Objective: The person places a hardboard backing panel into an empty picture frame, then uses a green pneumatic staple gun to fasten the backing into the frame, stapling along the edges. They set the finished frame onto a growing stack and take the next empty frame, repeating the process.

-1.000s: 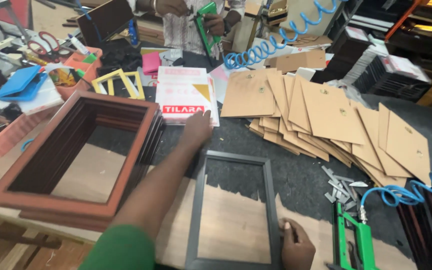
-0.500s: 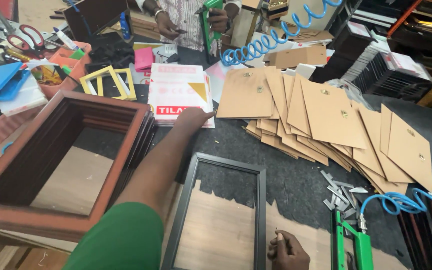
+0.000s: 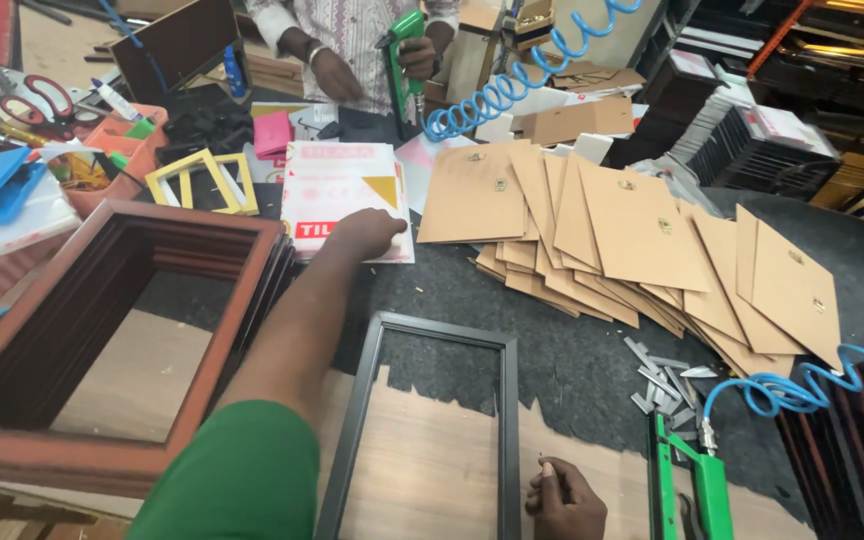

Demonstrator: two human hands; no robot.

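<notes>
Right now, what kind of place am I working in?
Most likely a picture-framing workshop: an empty dark frame on the bench, a stack of reddish-brown frames, fanned-out cardboard backing boards with hangers, and a green pneumatic stapler on a coiled hose.

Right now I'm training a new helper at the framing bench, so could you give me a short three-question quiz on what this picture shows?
1. True or false: the left hand rests on the white-and-red printed packet.
2. What lies nearest the right hand?
A. the thin dark grey rectangular frame
B. the red-handled scissors
C. the yellow frames
3. Fill in: the green tool at the bench edge is joined to a coiled ____ hose.

Key: 1 true; 2 A; 3 blue.
</notes>
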